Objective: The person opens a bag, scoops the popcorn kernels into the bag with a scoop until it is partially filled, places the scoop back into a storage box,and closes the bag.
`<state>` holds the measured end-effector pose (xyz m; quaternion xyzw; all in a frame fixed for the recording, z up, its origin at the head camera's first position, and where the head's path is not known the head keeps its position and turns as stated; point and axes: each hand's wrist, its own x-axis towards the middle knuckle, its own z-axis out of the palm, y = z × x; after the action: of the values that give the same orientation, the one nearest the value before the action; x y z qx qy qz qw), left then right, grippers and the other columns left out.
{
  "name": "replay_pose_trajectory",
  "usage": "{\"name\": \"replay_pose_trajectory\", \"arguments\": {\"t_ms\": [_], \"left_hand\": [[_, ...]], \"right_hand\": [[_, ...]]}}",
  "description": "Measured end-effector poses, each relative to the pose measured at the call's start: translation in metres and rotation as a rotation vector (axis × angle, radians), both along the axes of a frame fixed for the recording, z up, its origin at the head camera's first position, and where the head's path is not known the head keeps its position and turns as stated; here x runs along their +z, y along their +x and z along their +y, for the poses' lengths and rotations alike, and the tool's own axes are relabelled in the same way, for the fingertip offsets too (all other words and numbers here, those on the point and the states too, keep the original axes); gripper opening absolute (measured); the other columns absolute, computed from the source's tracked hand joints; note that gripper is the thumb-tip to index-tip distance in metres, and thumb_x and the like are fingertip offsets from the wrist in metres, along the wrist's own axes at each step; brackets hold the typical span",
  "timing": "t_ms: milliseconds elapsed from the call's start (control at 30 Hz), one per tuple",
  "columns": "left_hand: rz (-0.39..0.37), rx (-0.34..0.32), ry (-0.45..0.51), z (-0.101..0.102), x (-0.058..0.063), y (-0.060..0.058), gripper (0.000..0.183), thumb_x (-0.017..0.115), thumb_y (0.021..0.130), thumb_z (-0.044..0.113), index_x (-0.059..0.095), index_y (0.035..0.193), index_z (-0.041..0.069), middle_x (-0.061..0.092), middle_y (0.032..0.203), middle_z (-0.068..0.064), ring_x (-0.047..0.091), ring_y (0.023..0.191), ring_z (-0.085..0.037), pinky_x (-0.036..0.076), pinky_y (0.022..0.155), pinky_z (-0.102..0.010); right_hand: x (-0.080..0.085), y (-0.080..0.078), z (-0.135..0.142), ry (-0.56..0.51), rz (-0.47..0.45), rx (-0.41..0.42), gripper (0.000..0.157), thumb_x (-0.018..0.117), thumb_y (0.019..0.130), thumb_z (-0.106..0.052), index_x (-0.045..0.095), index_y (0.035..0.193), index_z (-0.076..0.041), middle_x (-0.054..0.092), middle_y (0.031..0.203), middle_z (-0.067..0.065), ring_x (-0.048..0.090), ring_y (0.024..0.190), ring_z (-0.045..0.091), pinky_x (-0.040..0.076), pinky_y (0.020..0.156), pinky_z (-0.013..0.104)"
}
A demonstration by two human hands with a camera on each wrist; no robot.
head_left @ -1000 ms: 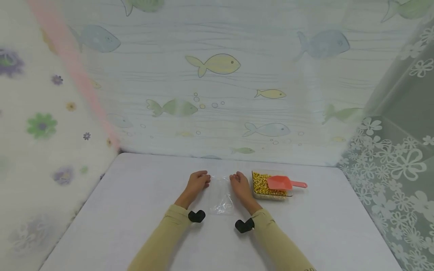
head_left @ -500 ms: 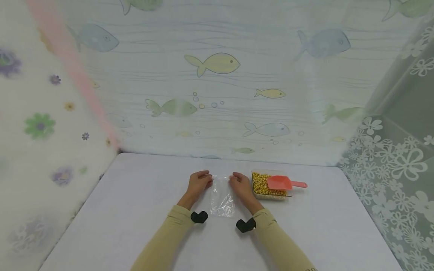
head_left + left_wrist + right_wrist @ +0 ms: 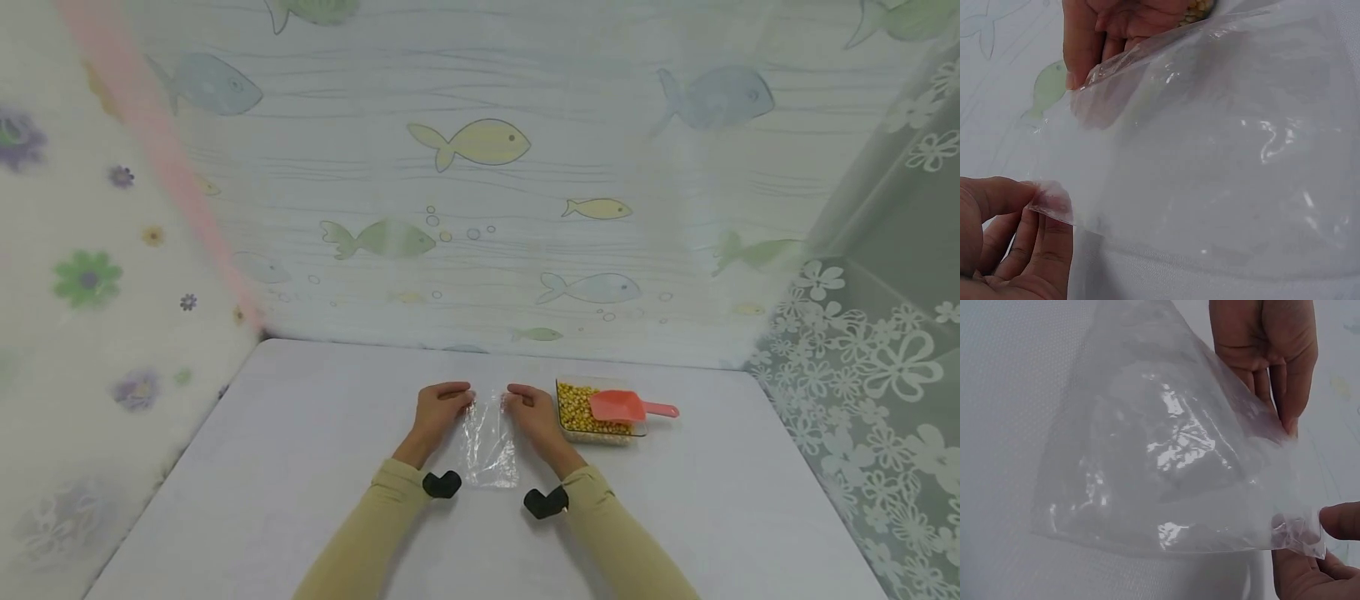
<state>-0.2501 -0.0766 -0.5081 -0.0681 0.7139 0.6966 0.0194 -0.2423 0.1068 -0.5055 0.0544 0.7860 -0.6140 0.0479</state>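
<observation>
A clear plastic bag (image 3: pixel 490 450) hangs between both hands in the head view, its far corners pinched and its lower end toward the person. My left hand (image 3: pixel 437 417) pinches the left corner between thumb and fingers; in the left wrist view the thumb lies over the film and fingertips show through it. My right hand (image 3: pixel 534 421) pinches the opposite corner, with its thumb and fingers on the film (image 3: pixel 1179 456) in the right wrist view. The bag looks flat, with nothing visible inside.
Right of the right hand stands a clear rectangular container (image 3: pixel 600 437) of yellow corn kernels (image 3: pixel 576 406). A coral scoop (image 3: pixel 618 406) lies on the kernels, its handle past the rim. The white table (image 3: pixel 300 467) meets a fish-patterned curtain (image 3: pixel 480 250) at the back.
The hands have drawn slightly closer together, the left moving a little right. The bag's near edge has shifted slightly toward the person. The container and scoop stay put.
</observation>
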Motion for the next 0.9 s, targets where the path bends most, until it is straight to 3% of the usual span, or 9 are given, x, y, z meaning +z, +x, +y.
{"name": "replay_pose_trajectory", "arguments": {"t_ms": [333,700,900], "left_hand": [[0.078,-0.012,0.069,-0.008,0.001,0.005,0.031,0.07,0.093,0.001,0.066,0.12,-0.013,0.074,0.107,-0.024,0.07,0.084,-0.009,0.057,0.075,-0.019],[0.116,-0.04,0.077,-0.013,0.006,0.012,0.037,0.072,0.09,-0.002,0.065,0.125,-0.009,0.072,0.116,-0.022,0.073,0.098,-0.018,0.058,0.083,-0.023],[0.093,-0.049,0.124,-0.013,0.008,0.016,0.031,0.071,0.091,-0.001,0.066,0.121,-0.012,0.074,0.106,-0.019,0.073,0.087,-0.012,0.059,0.08,-0.023]], "right_hand": [[0.006,0.007,0.002,0.015,0.031,0.02,0.034,0.06,0.1,-0.014,0.064,0.131,0.0,0.069,0.117,0.016,0.065,0.1,0.018,0.055,0.085,0.031],[0.012,0.011,0.003,-0.079,0.038,0.001,0.028,0.064,0.1,-0.01,0.066,0.125,0.002,0.073,0.107,0.015,0.071,0.094,0.014,0.058,0.089,0.031],[0.021,0.016,0.004,-0.117,0.057,-0.013,0.029,0.064,0.1,-0.01,0.066,0.126,0.002,0.072,0.112,0.018,0.071,0.097,0.014,0.058,0.091,0.033]]}}
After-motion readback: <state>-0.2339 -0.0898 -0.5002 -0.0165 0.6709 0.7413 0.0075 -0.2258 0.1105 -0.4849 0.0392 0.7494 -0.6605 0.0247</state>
